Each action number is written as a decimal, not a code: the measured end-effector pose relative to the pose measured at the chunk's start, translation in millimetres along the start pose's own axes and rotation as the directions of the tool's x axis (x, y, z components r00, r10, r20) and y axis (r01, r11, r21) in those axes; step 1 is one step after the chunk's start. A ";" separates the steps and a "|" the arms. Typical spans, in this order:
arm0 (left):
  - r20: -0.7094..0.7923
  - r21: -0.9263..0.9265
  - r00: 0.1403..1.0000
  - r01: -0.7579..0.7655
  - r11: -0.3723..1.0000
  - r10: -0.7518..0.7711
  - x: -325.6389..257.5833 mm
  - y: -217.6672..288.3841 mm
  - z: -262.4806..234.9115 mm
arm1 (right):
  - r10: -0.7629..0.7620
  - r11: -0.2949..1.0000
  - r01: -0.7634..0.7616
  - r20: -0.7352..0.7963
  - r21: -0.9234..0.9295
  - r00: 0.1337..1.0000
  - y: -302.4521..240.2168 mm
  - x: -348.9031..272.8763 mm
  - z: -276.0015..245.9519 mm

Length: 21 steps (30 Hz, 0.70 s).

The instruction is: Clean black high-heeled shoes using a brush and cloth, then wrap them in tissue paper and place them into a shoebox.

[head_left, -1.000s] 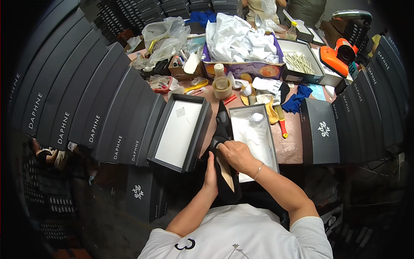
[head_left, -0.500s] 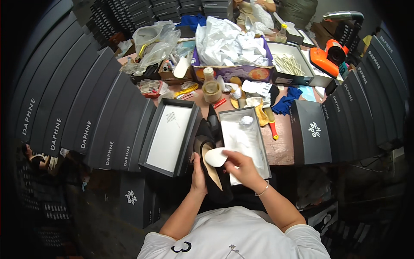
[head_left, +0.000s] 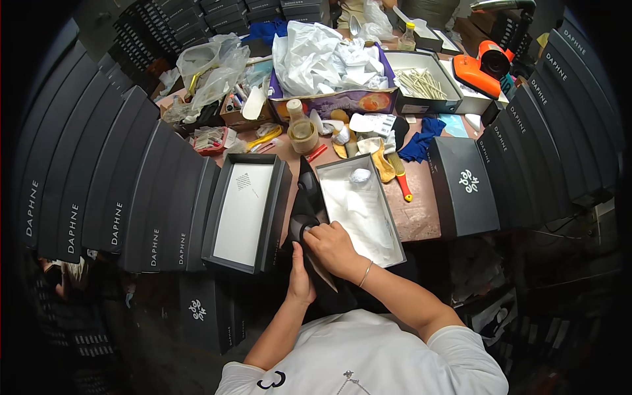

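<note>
At pink table [head_left: 421, 219], clasping black shoe [head_left: 324, 284] in left hand [head_left: 300, 280], now lowering right hand [head_left: 334, 251] onto it; cannot tell right-hand pinch.

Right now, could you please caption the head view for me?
Left hand holds a black shoe, right hand over its insole, beside an open shoebox.

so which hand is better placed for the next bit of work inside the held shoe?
Right hand, I'd say: it is over the opening of the held black shoe. The left hand is against the shoe's left side, so it looks better suited to steadying.
</note>
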<state>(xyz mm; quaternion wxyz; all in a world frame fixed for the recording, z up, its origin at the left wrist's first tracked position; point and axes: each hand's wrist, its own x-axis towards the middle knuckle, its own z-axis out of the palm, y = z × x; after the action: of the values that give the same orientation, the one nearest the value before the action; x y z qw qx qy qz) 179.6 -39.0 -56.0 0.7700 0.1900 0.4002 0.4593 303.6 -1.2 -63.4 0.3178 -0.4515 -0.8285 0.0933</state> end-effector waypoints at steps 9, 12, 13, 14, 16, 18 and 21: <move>0.046 -0.060 0.981 0.190 0.980 -0.188 9.2 13.7 -12.7 | 0.258 0.936 -0.211 0.140 -0.283 0.956 127.8 -4.3 -5.1; 0.019 -0.050 0.989 0.147 0.988 -0.146 12.2 13.8 -3.2 | 0.200 0.937 -0.146 0.144 -0.318 0.969 125.4 -11.1 6.6; -0.032 -0.047 0.991 0.126 0.991 -0.127 9.8 11.9 -0.6 | 0.238 0.933 -0.180 0.160 -0.312 0.958 119.0 -16.1 6.5; -0.076 -0.051 0.988 0.128 0.990 -0.132 10.0 13.6 2.3 | 0.277 0.927 -0.215 0.176 -0.309 0.945 114.0 -20.8 6.4; -0.039 -0.045 0.983 0.180 0.983 -0.181 14.4 18.8 3.9 | 0.286 0.930 -0.197 0.272 -0.311 0.919 115.5 -26.3 6.4; -0.009 -0.031 0.979 0.202 0.979 -0.203 12.9 17.5 5.3 | 0.186 0.916 -0.135 0.103 -0.378 0.977 112.6 -30.6 7.7; 0.005 -0.086 0.994 0.108 0.991 -0.108 6.7 21.4 10.5 | 0.197 0.975 -0.207 -0.109 -0.087 0.974 80.7 -11.4 -32.5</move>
<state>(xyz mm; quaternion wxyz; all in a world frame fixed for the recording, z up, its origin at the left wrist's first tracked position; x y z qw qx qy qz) 177.7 -21.6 -38.5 0.8011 0.1351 0.3896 0.4338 383.5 31.7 -78.7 0.3254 -0.5526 -0.7649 0.0618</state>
